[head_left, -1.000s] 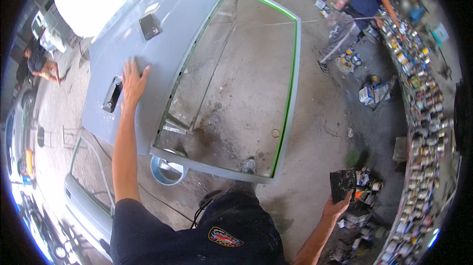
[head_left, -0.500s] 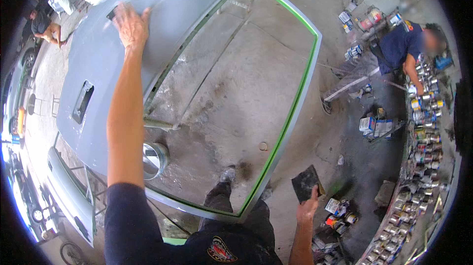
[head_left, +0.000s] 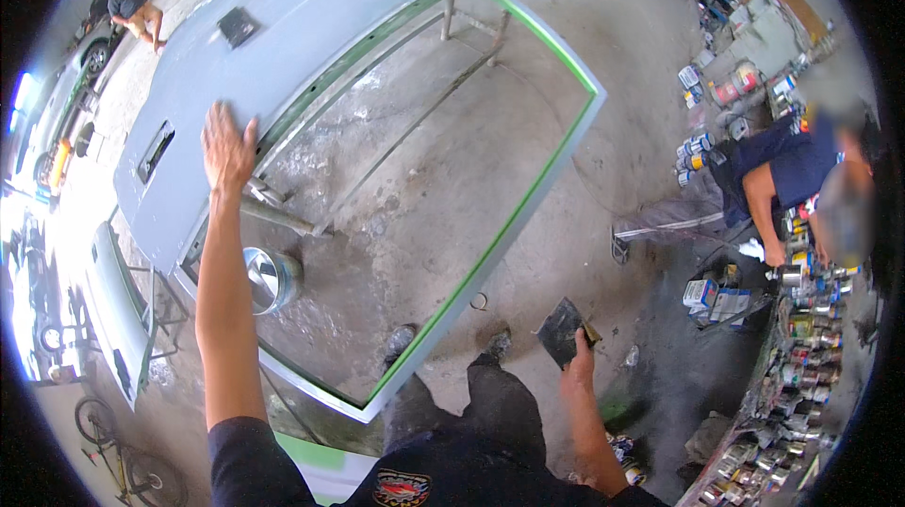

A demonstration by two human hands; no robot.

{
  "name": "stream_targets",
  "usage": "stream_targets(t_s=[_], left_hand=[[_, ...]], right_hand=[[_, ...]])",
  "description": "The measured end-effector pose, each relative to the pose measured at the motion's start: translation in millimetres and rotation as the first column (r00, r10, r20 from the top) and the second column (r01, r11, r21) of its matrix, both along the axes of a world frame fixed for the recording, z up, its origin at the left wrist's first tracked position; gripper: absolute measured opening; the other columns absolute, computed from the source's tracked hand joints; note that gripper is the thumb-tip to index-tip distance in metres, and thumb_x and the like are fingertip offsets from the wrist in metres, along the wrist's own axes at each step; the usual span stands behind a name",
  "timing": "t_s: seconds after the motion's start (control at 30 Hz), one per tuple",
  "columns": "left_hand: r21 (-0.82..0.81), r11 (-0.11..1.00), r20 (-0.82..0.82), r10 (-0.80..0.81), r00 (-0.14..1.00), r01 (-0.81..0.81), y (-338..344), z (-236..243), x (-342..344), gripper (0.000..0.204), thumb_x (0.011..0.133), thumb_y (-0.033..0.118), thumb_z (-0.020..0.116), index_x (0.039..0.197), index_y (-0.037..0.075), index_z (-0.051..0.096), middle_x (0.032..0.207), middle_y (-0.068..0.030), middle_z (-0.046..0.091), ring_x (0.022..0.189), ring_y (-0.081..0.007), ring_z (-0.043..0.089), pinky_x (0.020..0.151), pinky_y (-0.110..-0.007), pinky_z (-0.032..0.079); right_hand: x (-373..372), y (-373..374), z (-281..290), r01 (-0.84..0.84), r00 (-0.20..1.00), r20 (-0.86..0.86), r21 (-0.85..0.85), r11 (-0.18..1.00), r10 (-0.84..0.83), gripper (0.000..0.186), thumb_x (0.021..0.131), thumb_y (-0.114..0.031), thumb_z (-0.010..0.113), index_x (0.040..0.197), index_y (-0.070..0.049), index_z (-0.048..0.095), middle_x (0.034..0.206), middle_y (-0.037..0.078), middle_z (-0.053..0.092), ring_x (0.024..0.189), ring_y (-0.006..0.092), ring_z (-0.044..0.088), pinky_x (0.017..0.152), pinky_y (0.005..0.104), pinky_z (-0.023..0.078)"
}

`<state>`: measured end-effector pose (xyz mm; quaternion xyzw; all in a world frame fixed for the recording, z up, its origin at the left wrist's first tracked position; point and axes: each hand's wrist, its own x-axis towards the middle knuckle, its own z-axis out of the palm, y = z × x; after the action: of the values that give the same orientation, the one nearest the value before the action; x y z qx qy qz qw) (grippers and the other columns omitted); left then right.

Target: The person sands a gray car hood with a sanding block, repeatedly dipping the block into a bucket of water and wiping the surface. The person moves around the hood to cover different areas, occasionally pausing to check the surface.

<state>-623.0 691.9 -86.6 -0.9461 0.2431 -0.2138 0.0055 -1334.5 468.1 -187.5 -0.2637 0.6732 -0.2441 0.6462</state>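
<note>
A grey-primed car door point(head_left: 311, 22) with a green-edged window frame lies in front of me on a metal stand. My left hand point(head_left: 229, 151) rests flat on its grey panel beside the window opening, fingers stretched out, nothing in it. Farther up the panel lies a small dark sanding pad point(head_left: 238, 27), apart from the hand. My right hand point(head_left: 577, 370) is low on the right, away from the door. Its fingers and thumb pinch a dark sheet of sandpaper point(head_left: 563, 330), with a brownish edge showing beside the thumb.
Under the door stands a bucket point(head_left: 273, 279). Metal stand bars point(head_left: 415, 139) cross below the window opening. Many paint cans point(head_left: 815, 337) line a shelf at right, where a person point(head_left: 782, 177) reaches in. Another door panel point(head_left: 113, 300) stands at left; a bicycle point(head_left: 123, 460) is near it.
My left hand has come back toward me along the panel, leaving the sanding pad behind. My view has shifted. The right hand still holds the sandpaper. The person at right bends lower toward the cans.
</note>
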Motion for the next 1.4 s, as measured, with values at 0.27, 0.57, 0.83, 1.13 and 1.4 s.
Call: stream_targets(t_s=[0.27, 0.57, 0.83, 1.13, 1.4], left_hand=[[0.011, 0.911, -0.317, 0.395, 0.862, -0.413, -8.9, 17.4, -56.3, 0.074, 0.105, 0.075, 0.033, 0.169, 0.039, 0.027, 0.179, -0.0179, 0.006, 0.163, -0.0489, 0.003, 0.116, -0.085, 0.009], [-0.026, 0.993, -0.221, 0.103, 0.970, -0.111, -156.8, 13.5, 24.8, 0.061, 0.112, 0.060, 0.031, 0.168, 0.034, 0.034, 0.178, -0.0137, 0.017, 0.164, -0.0414, 0.013, 0.129, -0.065, 0.012], [-0.135, 0.986, -0.009, 0.096, 0.995, -0.096, -192.9, 29.7, 40.2, 0.068, 0.110, 0.057, 0.042, 0.163, 0.013, 0.042, 0.168, -0.0172, 0.039, 0.157, -0.0399, 0.031, 0.128, -0.058, 0.024], [-0.132, 0.945, -0.052, 0.293, 0.955, -0.298, -211.9, 32.4, 49.3, 0.080, 0.106, 0.060, 0.046, 0.165, 0.005, 0.037, 0.172, -0.0196, 0.032, 0.161, -0.0354, 0.026, 0.131, -0.053, 0.019], [-0.066, 0.921, -0.067, 0.381, 0.922, -0.385, -223.9, 34.1, 49.5, 0.078, 0.107, 0.061, 0.044, 0.166, 0.011, 0.037, 0.173, -0.0148, 0.032, 0.162, -0.0327, 0.026, 0.132, -0.052, 0.017]], right_hand=[[-48.6, -109.2, 35.3, 0.037, 0.921, 0.387, -0.176, 0.984, 0.035, 0.065, 0.104, -0.043, 0.069, 0.150, 0.000, 0.053, 0.145, 0.013, 0.063, 0.131, 0.0273, 0.061, 0.113, 0.0392, 0.047], [230.9, -265.4, 88.2, -0.396, 0.730, 0.171, -0.683, 0.613, 0.662, 0.076, 0.111, -0.052, 0.052, 0.155, 0.010, 0.046, 0.159, 0.019, 0.051, 0.147, 0.0256, 0.046, 0.126, 0.0369, 0.029], [544.5, -260.7, 140.3, -0.511, 0.450, -0.381, -0.852, -0.118, 0.807, 0.065, 0.111, -0.024, 0.053, 0.165, 0.003, 0.029, 0.169, 0.026, 0.035, 0.157, 0.0364, 0.035, 0.130, 0.0438, 0.029], [774.1, -179.0, 120.3, -0.176, 0.281, -0.901, -0.387, -0.905, 0.331, 0.088, 0.094, -0.036, 0.071, 0.162, 0.005, 0.034, 0.173, 0.021, 0.029, 0.162, 0.0316, 0.025, 0.134, 0.0435, 0.018], [824.8, -394.9, 104.8, -0.258, 0.315, -0.872, -0.460, -0.850, 0.376, 0.086, 0.087, -0.024, 0.071, 0.163, -0.004, 0.038, 0.172, 0.015, 0.035, 0.160, 0.0287, 0.031, 0.134, 0.0431, 0.023]])
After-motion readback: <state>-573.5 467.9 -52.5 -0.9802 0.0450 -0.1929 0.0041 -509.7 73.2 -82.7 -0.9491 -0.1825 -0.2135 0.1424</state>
